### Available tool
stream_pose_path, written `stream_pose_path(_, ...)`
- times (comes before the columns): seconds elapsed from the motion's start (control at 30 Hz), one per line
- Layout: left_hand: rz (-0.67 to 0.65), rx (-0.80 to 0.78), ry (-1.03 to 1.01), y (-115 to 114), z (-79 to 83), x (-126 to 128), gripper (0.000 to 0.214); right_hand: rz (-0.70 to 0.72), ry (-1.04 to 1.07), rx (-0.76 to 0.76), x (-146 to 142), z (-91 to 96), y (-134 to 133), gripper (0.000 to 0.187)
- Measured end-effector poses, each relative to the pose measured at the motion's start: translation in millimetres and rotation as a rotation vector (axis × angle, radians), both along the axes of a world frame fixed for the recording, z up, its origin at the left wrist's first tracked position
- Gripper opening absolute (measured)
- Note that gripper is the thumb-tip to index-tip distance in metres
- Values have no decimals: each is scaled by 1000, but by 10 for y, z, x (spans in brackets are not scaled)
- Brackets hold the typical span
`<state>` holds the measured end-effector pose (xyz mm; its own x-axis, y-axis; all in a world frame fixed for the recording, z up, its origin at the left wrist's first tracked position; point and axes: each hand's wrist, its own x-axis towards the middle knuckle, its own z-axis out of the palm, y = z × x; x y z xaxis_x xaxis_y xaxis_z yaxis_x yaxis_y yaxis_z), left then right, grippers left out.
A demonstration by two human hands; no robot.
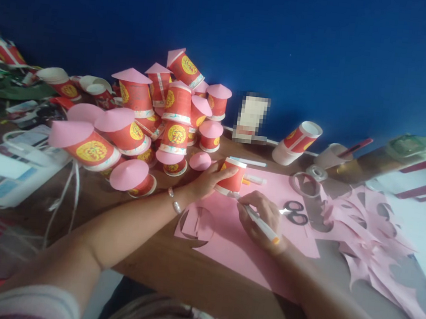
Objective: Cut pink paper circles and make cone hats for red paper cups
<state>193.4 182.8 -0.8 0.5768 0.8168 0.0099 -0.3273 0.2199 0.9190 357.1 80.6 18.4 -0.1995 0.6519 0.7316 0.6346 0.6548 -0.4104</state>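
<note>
My left hand is wrapped round a red paper cup that stands upside down on a pink paper sheet. My right hand grips a white pen with an orange end, its tip at the cup's rim on the paper. A round flap is cut in the sheet's left part.
A heap of red cups with pink cone lids fills the table's back left. Black scissors, tape rolls, a lying cup and pink paper scraps lie to the right. A blue wall stands behind.
</note>
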Motion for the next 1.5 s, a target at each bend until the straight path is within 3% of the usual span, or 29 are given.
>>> stream_pose_path(0.9, -49, -22, -24, 8, -22, -16, 35, -46, -10, 24, -4, -60, 29, 8)
stream_pose_path(1.5, -10, -28, -62, -5, -9, 8, 32, -94, -33, 19, -37, -57, 9, 11)
